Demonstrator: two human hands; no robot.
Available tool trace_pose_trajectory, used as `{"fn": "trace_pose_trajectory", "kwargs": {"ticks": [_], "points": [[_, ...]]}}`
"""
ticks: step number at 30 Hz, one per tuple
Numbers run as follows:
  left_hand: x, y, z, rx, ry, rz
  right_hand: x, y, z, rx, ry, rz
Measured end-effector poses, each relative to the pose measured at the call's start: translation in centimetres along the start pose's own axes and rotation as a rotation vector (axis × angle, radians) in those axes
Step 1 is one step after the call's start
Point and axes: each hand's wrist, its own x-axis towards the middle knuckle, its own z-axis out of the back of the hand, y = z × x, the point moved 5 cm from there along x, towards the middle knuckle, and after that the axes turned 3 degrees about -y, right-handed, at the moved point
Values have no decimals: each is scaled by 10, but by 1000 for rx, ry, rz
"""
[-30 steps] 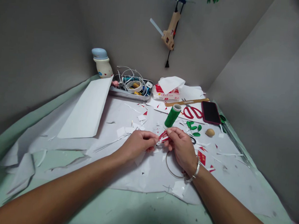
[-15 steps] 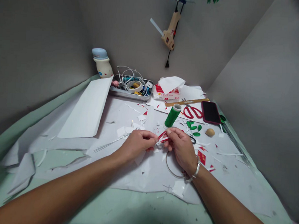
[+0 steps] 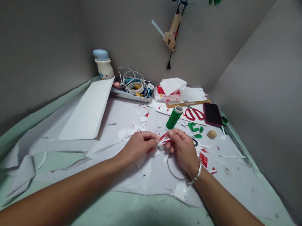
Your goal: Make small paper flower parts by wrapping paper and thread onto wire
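Observation:
Between my two hands is a small folded red and white paper strip (image 3: pixel 164 138). My right hand (image 3: pixel 183 148) pinches it at the right side with thumb and forefinger. My left hand (image 3: pixel 142 144) is closed in a pinch at the strip's left end; its fingertips partly hide what they grip. Just behind the hands a spool of green thread (image 3: pixel 174 118) stands, leaning slightly. A wire hoop (image 3: pixel 173 175) lies by my right wrist. Thin metal wires (image 3: pixel 112 145) lie left of my left hand.
Green paper leaves (image 3: pixel 195 129), a brown nut-like object (image 3: pixel 211 134), red scissors (image 3: pixel 190 114) and a phone (image 3: pixel 212 113) lie to the right. A metal tray (image 3: pixel 131 98) and tissue pack (image 3: pixel 167 94) stand behind. A glue gun (image 3: pixel 172 32) hangs on the wall.

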Motion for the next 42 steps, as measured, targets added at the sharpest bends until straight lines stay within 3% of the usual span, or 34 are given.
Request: {"fn": "trace_pose_trajectory", "kwargs": {"ticks": [6, 17, 42], "points": [[0, 1, -1, 9, 37, 8, -1, 0, 0, 8, 1, 8], [5, 5, 4, 6, -1, 19, 2, -3, -2, 110, 36, -29], [4, 4, 6, 48, -1, 5, -1, 0, -3, 5, 7, 8]]}}
